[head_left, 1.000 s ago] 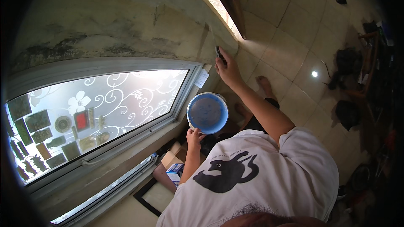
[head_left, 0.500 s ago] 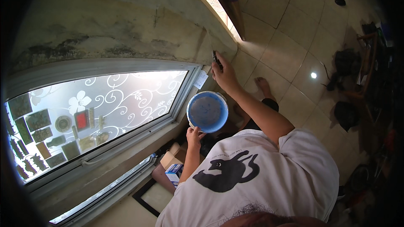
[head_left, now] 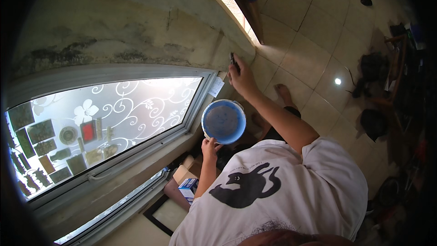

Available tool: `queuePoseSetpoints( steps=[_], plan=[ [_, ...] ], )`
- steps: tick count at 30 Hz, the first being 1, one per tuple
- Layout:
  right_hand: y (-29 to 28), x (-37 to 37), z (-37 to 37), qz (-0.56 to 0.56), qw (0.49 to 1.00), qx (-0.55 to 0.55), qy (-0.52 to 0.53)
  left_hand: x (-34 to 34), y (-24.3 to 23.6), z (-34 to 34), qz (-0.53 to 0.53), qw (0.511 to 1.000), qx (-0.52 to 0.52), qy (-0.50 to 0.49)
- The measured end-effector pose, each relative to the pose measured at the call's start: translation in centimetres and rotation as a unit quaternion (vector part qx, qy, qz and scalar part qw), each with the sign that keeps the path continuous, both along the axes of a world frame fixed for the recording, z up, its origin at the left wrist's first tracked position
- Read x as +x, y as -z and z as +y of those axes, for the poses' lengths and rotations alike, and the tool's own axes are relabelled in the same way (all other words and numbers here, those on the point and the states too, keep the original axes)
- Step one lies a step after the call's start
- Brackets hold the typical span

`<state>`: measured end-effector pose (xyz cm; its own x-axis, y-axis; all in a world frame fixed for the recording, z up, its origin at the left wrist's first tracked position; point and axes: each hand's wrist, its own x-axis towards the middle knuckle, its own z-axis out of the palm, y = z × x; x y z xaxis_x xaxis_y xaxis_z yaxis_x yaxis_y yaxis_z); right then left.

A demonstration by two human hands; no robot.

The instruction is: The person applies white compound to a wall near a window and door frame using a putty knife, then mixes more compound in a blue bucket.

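While the left hand (head_left: 210,149) holds the blue-lined bucket (head_left: 237,130) by its rim, the right hand (head_left: 241,77) grips a dark tool (head_left: 233,60), possibly a scraper, near the wall (head_left: 191,23): apparently surface work, calling for steady contact.

round blue bucket (head_left: 236,133), mouth up, near a dark tool (head_left: 232,58)

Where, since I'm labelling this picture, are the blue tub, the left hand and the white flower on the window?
Blue tub (head_left: 236,133): head view, on its inner wall, lower right.
Left hand (head_left: 210,148): head view, on the middle of the hand.
White flower (head_left: 84,111): head view, on its centre.
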<state>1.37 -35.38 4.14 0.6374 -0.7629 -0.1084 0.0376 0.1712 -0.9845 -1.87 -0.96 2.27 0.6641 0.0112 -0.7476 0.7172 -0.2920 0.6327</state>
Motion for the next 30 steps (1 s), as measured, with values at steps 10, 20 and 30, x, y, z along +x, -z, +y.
queuePoseSetpoints(
  steps=[10,20,30],
  plan=[
    [2.2,3.8,-6.1,0.053,0.998,-0.006,-0.022,1.2,-0.6,-0.8,-0.011,1.000,0.002,0.012],
    [-7.4,-3.5,-9.1,0.121,0.975,0.132,-0.134,-0.1,-0.4,-1.1,-0.011,0.999,-0.006,-0.033],
    [-8.4,1.5,-19.3,0.263,0.943,-0.004,-0.205,-1.7,0.2,-2.0,-0.033,0.994,-0.044,-0.096]
  ],
)
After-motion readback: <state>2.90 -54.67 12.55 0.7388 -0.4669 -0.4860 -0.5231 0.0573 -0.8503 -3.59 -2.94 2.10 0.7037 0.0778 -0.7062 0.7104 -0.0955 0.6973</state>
